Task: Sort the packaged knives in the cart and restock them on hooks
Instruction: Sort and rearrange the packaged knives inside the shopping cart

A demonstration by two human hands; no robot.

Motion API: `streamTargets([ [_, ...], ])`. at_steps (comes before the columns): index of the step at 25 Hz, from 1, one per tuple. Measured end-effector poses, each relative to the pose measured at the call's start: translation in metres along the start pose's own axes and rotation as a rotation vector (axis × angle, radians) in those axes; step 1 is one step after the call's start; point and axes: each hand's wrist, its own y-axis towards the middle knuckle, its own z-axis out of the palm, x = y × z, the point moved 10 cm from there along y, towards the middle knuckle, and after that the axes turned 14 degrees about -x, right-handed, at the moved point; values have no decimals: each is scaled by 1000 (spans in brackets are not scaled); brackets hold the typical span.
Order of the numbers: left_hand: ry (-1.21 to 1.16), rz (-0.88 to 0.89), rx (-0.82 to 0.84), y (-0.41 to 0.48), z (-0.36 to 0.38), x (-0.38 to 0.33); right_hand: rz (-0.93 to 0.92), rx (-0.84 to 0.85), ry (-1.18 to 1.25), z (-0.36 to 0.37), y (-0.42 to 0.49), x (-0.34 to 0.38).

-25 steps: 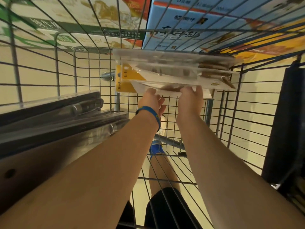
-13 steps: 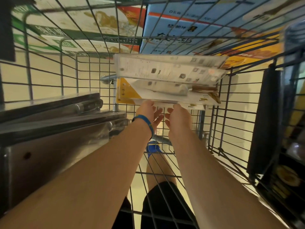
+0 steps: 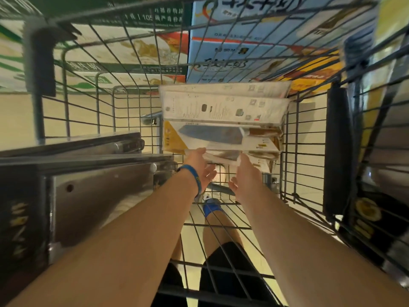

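Lying crosswise, packaged knives [image 3: 212, 136] point handles right.

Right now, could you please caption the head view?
Left hand and right hand reach stacked packaged knives inside a wire cart.

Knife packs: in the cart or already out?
In. The knife packs lie stacked inside the cart wire walls; left hand and right hand touch the near edge.

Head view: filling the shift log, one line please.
phase: sorting | left hand: touching near edge of knife packs | right hand: same | hooks: unseen
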Motion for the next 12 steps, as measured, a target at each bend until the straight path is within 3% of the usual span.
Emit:
streamTargets([
  [3,-5,-1,-41,17,0,1,65,32,144,14,12,2],
  [6,14,44,-45,29,11,-4,-19,19,182,37,12,31],
  [9,-19,76,-61,32,23,-12,-218,-28,57,48,6,64],
  [12,-120,27,-146,41,29,-16,-539,-188,-313,33,1,97],
])
